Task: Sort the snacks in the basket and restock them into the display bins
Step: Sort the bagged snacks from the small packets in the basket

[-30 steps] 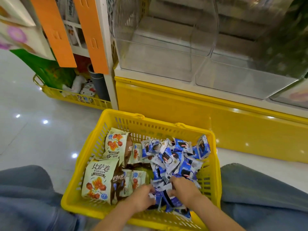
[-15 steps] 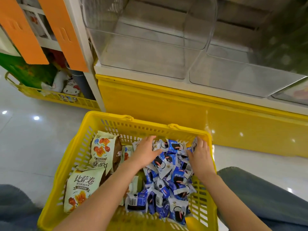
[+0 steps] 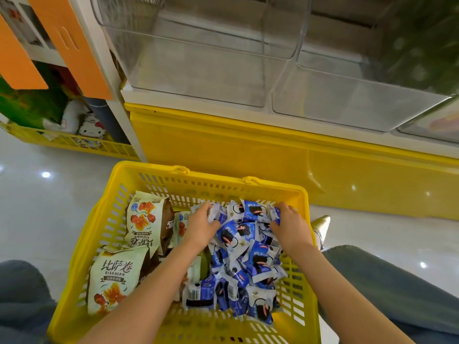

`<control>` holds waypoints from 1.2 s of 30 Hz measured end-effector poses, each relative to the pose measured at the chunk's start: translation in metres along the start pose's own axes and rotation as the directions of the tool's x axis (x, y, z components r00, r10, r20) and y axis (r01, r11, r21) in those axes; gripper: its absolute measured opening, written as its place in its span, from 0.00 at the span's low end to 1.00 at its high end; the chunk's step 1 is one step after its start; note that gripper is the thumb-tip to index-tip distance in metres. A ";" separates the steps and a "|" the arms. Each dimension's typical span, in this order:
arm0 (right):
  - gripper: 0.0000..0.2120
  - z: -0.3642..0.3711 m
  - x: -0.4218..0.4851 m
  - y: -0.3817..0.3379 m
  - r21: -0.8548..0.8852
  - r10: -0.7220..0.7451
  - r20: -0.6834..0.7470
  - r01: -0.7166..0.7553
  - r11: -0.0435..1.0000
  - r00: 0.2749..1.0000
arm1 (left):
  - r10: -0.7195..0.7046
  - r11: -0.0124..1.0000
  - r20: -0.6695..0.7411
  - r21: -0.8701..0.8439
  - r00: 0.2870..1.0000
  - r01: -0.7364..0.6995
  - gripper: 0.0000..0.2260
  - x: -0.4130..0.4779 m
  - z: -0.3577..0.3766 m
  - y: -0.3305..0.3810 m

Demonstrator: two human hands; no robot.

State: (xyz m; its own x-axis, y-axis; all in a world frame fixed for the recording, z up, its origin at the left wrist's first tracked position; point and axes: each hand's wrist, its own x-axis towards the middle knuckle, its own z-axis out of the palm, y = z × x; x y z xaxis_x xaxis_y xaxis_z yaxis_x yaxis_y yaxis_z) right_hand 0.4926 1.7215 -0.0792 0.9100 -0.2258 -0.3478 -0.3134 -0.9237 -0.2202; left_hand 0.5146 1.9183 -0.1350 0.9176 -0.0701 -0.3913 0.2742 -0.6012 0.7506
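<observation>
Both hands are down in the yellow basket (image 3: 82,247), at the far end of the pile of blue snack packets (image 3: 244,259). The left hand (image 3: 201,225) and the right hand (image 3: 289,225) curl their fingers around packets from each side. The beige snack bags (image 3: 116,276) lie at the left, and the clear display bins (image 3: 198,73) stand above.

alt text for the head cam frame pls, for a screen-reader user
Seen from above, a person's left hand and right hand reach into a pile of small blue snack packets in a yellow basket on the floor. Larger pale green snack bags fill its left side. Beyond it, two clear display bins stand empty.
</observation>
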 end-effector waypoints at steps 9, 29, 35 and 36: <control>0.12 -0.006 -0.043 -0.004 0.769 0.010 0.178 -0.146 0.623 0.984 | 0.061 0.975 0.099 -0.219 0.993 -0.038 0.04 -0.055 -0.053 0.006; 0.18 0.035 -0.055 0.019 0.007 -0.282 -0.003 0.282 0.959 0.959 | 0.171 0.949 0.216 0.227 0.961 -0.219 0.15 -0.063 -0.014 -0.006; 0.27 0.051 -0.043 0.022 0.004 -0.195 0.173 0.198 0.980 0.965 | 0.298 0.889 0.278 0.269 0.913 -0.372 0.16 -0.036 0.004 0.027; 0.27 0.052 -0.042 0.022 0.005 -0.188 0.184 0.190 0.982 0.965 | 0.294 0.878 0.297 0.290 0.908 -0.379 0.17 -0.033 0.008 0.026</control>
State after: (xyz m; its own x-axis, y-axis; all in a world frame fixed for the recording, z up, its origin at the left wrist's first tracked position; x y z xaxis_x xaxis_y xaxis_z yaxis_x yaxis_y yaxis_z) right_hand 0.4332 1.7269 -0.1172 0.8867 0.0125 -0.4622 -0.1362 -0.9483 -0.2868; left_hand 0.4892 1.8982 -0.1068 0.8288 -0.4769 -0.2926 -0.1909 -0.7326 0.6533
